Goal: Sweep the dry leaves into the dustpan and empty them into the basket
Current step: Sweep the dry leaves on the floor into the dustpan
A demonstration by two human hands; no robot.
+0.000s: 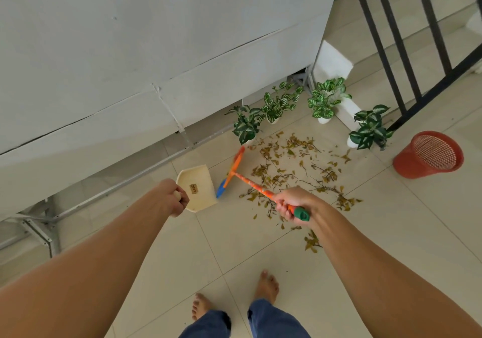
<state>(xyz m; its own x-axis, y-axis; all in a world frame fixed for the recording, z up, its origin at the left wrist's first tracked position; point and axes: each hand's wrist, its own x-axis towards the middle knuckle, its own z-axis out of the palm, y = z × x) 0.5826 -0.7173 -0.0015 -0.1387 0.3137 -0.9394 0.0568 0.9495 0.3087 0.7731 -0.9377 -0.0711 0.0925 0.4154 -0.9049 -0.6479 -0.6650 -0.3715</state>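
Dry brown leaves (pixel 294 170) lie scattered over the pale floor tiles in front of the potted plants. My right hand (pixel 293 204) grips the orange handle of a small broom (pixel 234 174), just below its green end cap. The broom's orange and blue head stands on the floor between the leaves and the dustpan. My left hand (pixel 173 198) holds the handle of a cream dustpan (pixel 197 187), which has nothing in it and opens toward the broom. A red mesh basket (pixel 429 155) stands at the right.
Several potted green-and-white plants (pixel 279 102) line the floor behind the leaves. A grey wall with a metal frame at its base runs along the left. Black railing bars (pixel 391 58) stand at upper right. My bare feet (pixel 266 288) are on the tiles below.
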